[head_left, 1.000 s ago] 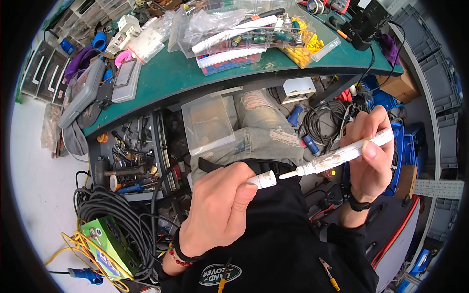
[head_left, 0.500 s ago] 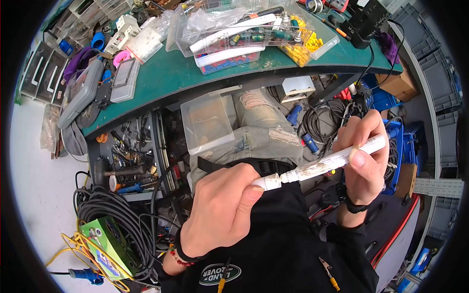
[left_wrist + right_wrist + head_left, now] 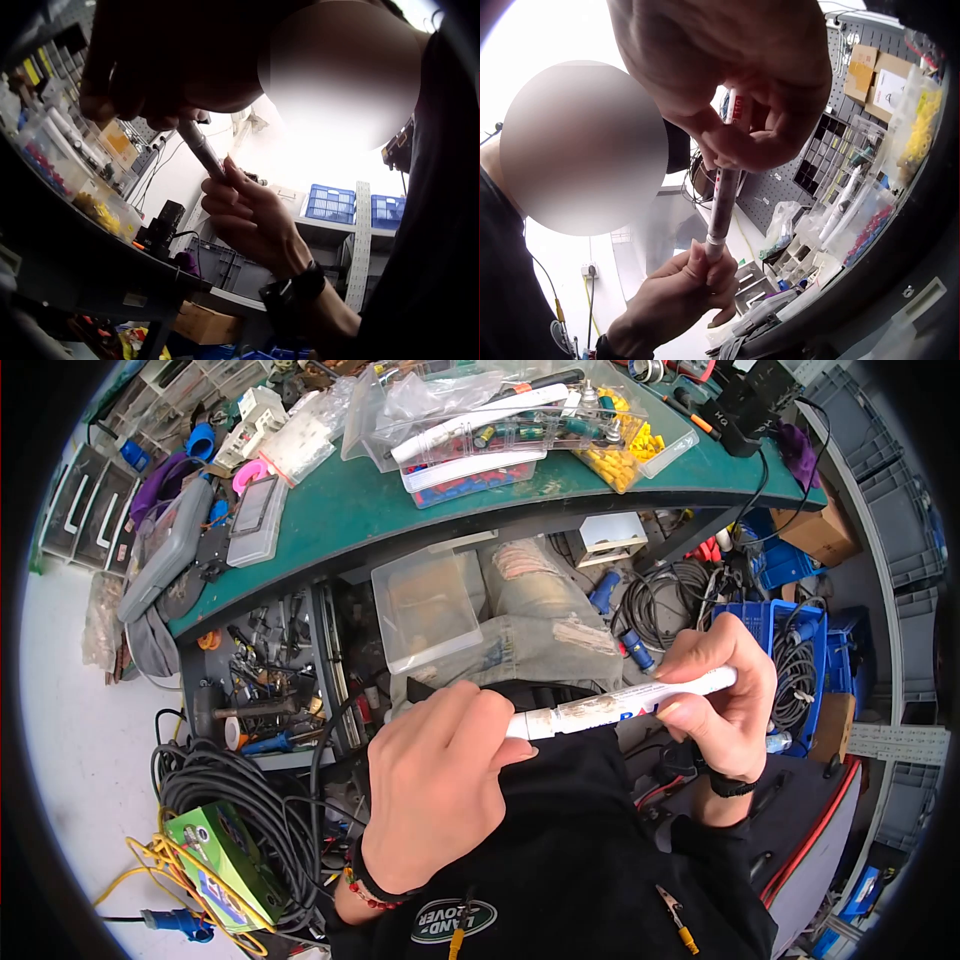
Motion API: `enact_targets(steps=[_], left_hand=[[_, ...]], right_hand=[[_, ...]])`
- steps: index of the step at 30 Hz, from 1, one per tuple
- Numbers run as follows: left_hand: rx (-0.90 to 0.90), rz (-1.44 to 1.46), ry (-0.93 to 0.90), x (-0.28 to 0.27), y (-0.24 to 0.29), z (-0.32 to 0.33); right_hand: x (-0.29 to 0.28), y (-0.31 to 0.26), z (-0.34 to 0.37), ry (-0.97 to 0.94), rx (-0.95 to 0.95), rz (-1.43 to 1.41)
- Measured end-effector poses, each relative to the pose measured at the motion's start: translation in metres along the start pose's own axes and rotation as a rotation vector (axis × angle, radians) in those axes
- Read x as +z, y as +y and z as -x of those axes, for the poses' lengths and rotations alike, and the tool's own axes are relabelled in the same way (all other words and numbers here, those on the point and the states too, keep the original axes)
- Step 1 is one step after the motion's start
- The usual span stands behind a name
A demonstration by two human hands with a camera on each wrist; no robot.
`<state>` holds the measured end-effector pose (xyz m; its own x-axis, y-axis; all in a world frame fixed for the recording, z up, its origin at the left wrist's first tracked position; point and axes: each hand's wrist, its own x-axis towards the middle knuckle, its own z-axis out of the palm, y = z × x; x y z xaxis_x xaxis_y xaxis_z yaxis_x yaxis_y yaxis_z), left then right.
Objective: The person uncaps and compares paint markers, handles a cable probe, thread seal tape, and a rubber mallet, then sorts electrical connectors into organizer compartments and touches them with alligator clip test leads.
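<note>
Head view shows the left hand (image 3: 435,785) curled round the white marker's (image 3: 600,712) cap (image 3: 532,724), hiding its end. The right hand (image 3: 722,705) pinches the barrel, partly covering the print. Left wrist view leaves the left hand's fingers dark.

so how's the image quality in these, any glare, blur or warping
Head view: fairly even light, but lens distortion bows the green bench and the corners go black; left wrist view: the near left hand sinks into shadow against blown-out white, with a smooth blurred patch beside it; right wrist view: white glare at upper left, a round blurred patch, bench edge curved too.
</note>
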<state>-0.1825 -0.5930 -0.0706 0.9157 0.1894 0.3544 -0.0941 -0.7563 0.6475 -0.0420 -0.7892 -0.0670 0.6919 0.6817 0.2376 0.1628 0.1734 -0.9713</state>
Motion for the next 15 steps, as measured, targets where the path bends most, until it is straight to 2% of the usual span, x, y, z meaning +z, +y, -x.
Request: enact_targets(steps=[2,5,6,7,9,15], left_hand=[[0.039,-0.162,0.039,-0.002,0.001,-0.001],[0.101,-0.202,0.085,-0.005,0.001,0.0],[0.101,-0.206,0.083,-0.005,0.001,0.0],[0.115,-0.213,0.106,-0.005,0.001,-0.001],[0.128,-0.225,0.131,-0.005,-0.001,-0.002],[0.215,-0.29,0.178,-0.006,-0.004,-0.003]], right_hand=[[0.001,0.003,0.001,-0.055,-0.091,0.096],[0.0,-0.002,0.001,-0.124,-0.107,0.199],[0.001,0.001,-0.002,-0.103,-0.197,0.254],[0.0,0.002,-0.005,-0.104,-0.199,0.25],[-0.002,0.0,-0.008,-0.157,-0.382,0.459],[0.008,0.002,-0.003,-0.126,-0.318,0.446]])
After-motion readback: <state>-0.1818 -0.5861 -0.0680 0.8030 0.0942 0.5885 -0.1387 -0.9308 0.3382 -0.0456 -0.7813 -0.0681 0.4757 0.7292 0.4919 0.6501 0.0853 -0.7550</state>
